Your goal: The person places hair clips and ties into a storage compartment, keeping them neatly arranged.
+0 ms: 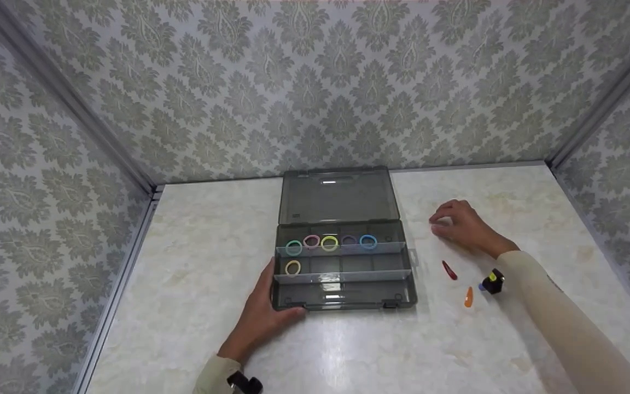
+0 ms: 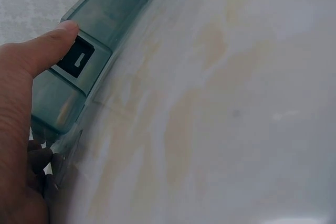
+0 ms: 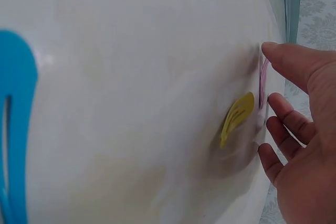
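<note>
A grey see-through compartment box (image 1: 342,301) lies with its lid (image 1: 339,197) folded back. My left hand (image 1: 263,314) grips its front left corner, the thumb (image 2: 58,43) beside a black latch. Coloured hair ties stand in the box: teal (image 1: 293,248), pink (image 1: 311,241), yellow (image 1: 330,243), purple and blue (image 1: 368,242) along the back row, and a pale yellow one (image 1: 292,268) in the middle row. Right of the box, my right hand (image 1: 462,227) is low over the table. Its thumb overlaps a pink hair clip (image 3: 262,85); whether it pinches the clip is unclear. A yellow hair clip (image 3: 239,116) lies beside it.
A red hair clip (image 1: 449,270) and an orange one (image 1: 468,297) lie on the table nearer me. A blue clip (image 3: 18,124) is partly hidden by the right wrist camera in the head view. Patterned walls (image 1: 342,82) enclose the table's back and sides.
</note>
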Demonstrator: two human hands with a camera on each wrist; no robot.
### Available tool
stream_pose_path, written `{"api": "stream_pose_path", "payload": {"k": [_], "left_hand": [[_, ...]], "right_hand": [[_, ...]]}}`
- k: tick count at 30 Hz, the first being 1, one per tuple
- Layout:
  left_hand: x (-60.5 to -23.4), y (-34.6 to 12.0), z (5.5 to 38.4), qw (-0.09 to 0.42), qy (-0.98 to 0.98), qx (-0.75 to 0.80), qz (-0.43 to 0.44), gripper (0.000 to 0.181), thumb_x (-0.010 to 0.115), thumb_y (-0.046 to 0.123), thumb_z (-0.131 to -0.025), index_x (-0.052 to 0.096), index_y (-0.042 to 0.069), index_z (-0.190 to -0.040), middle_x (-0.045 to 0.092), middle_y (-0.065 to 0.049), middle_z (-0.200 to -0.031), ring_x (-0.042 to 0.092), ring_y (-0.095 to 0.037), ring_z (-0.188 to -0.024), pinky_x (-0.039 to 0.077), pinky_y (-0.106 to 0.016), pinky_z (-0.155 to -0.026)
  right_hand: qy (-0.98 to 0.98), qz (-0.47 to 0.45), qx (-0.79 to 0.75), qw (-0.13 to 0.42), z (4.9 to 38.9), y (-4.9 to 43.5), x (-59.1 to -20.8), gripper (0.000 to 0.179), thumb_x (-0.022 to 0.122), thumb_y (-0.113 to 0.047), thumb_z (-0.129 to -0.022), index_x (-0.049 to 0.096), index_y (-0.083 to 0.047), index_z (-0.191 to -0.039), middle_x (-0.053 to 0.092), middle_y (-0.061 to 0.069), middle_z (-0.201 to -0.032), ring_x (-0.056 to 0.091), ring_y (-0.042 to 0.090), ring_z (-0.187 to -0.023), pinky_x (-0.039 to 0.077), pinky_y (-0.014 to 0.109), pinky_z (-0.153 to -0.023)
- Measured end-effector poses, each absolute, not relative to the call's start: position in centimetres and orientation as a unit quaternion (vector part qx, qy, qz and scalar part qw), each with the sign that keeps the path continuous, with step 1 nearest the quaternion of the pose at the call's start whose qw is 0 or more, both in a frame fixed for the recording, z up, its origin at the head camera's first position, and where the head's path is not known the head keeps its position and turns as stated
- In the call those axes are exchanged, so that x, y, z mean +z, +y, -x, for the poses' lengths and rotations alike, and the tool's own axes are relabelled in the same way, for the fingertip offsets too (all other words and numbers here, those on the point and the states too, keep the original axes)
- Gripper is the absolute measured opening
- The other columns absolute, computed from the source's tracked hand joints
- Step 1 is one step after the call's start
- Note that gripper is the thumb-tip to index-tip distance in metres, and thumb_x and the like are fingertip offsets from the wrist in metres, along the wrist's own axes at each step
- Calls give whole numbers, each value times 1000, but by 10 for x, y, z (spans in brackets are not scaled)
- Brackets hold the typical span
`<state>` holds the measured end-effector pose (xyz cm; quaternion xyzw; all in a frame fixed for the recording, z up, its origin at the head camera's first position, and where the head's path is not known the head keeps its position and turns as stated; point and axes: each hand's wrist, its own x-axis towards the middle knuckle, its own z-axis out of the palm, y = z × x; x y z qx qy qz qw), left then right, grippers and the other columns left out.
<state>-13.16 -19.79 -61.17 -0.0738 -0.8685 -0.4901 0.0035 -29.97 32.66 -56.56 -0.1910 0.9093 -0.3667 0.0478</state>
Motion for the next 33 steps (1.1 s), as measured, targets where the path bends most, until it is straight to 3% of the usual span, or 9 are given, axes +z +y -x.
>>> {"api": "stream_pose_path", "payload": {"k": [15,26,33], "left_hand": [[-612,-197,131,5,-872,-484,77,142,101,58,-74,14,16,-178,26,-9,-182,27,-33,-167,24,-56,-134],[-612,-198,131,8,-874,-481,78,144,101,60,-72,15,14,-178,27,-11,-181,29,-34,-166,25,-57,-133],[-612,-199,131,0,-871,-486,72,142,100,60,-74,14,16,-179,25,-8,-182,27,-33,-167,24,-56,-134]], "right_hand": [[909,213,-357,19,300,325,-568,7,79,-7,-102,85,-4,-103,67,22,-125,49,44,-125,33,65,-107],[875,291,-383,-47,294,293,-554,6,82,1,-97,81,3,-103,75,15,-108,58,39,-108,42,53,-95],[873,316,-369,-47,290,267,-539,6,82,-4,-99,84,-3,-105,78,10,-107,59,36,-109,46,57,-97]]}}
